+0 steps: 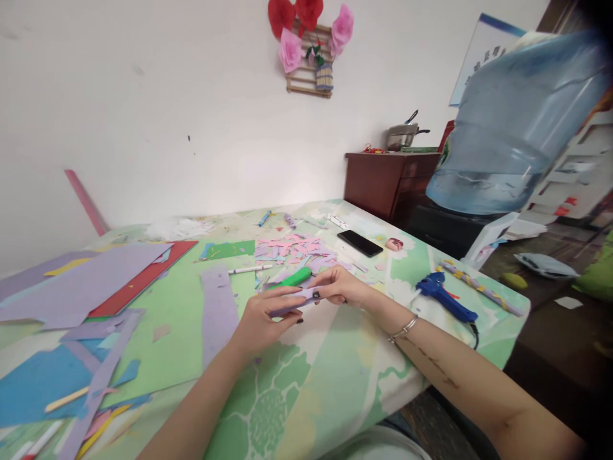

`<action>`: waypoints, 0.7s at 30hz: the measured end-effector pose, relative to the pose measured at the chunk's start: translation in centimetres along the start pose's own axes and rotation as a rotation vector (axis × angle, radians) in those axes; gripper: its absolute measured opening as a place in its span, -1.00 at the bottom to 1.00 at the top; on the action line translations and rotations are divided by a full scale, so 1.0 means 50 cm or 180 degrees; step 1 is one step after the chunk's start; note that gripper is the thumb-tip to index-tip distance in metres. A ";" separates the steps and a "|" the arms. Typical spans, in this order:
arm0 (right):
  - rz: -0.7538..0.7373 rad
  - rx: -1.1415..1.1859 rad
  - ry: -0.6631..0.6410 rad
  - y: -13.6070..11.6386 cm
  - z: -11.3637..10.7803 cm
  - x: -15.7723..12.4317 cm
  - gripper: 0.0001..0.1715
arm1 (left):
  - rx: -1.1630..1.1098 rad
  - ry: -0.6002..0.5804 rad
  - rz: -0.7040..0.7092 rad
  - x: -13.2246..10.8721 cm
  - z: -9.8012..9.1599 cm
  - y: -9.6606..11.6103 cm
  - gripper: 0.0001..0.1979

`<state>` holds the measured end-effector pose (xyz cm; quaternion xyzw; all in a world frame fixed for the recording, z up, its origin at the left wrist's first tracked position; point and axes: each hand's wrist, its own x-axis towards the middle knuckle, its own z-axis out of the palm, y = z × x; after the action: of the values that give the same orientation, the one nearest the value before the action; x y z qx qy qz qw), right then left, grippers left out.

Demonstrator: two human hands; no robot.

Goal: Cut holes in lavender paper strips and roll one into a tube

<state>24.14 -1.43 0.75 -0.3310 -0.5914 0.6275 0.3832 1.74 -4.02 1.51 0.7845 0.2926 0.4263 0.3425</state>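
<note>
My left hand (268,319) holds a small light purple piece of paper or thin foam (287,307) between thumb and fingers. At the piece's right end, the fingertips of my right hand (341,285) are pinched on it. Its exact shape is partly covered by my fingers. Just behind my hands lies a bright green tool handle (295,277); what it belongs to cannot be made out. A purple strip (219,313) rests on a light green sheet (177,345) left of my left hand.
Pink and purple scraps (292,248) lie beyond my hands, near a black phone (360,243). A blue glue gun (445,298) and a decorated stick (481,287) are at right. Coloured sheets (86,281) are stacked at left. A large water bottle (512,128) stands past the table's right edge.
</note>
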 end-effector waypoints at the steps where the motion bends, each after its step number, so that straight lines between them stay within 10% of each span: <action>1: 0.0043 0.0029 -0.0049 0.000 -0.001 0.000 -0.70 | 0.0101 0.0068 0.0054 0.000 -0.001 0.001 -0.74; 21: -0.0055 0.0191 -0.0419 -0.014 0.014 -0.014 -0.63 | -0.1243 0.0736 -0.1225 0.008 0.007 0.013 -0.81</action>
<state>23.93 -2.37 1.49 -0.2723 -0.5991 0.6620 0.3587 2.34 -4.21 2.05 0.5801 0.3855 0.4883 0.5258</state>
